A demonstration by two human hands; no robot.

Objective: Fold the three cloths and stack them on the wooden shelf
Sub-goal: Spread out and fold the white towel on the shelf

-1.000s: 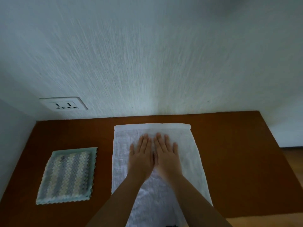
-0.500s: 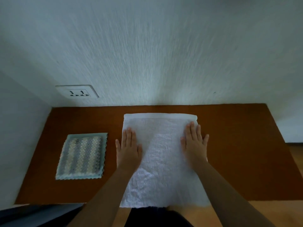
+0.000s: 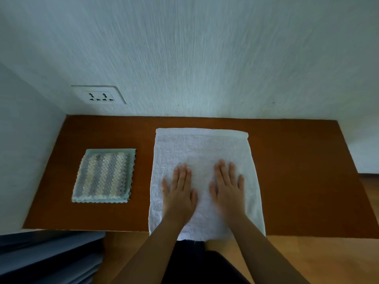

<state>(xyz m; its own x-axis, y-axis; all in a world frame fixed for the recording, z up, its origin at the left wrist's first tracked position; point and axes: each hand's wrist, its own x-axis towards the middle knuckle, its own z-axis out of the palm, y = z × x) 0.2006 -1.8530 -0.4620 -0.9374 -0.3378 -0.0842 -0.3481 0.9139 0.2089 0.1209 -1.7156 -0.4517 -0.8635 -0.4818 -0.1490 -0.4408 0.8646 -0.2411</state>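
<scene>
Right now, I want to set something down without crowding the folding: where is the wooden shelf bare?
Widest: the wooden shelf right of the white towel. A narrow strip runs between the towel and the striped cloth, another along the wall behind both. Crowded middle: left hand and right hand lie flat on the towel.

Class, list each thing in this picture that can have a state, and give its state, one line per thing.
towel: lies flat on the shelf, near edge just over the front.
striped cloth: folded, flat, left of the towel, apart from it.
left hand: open, flat on the towel.
right hand: open, flat on the towel.
socket: nothing plugged in.
</scene>
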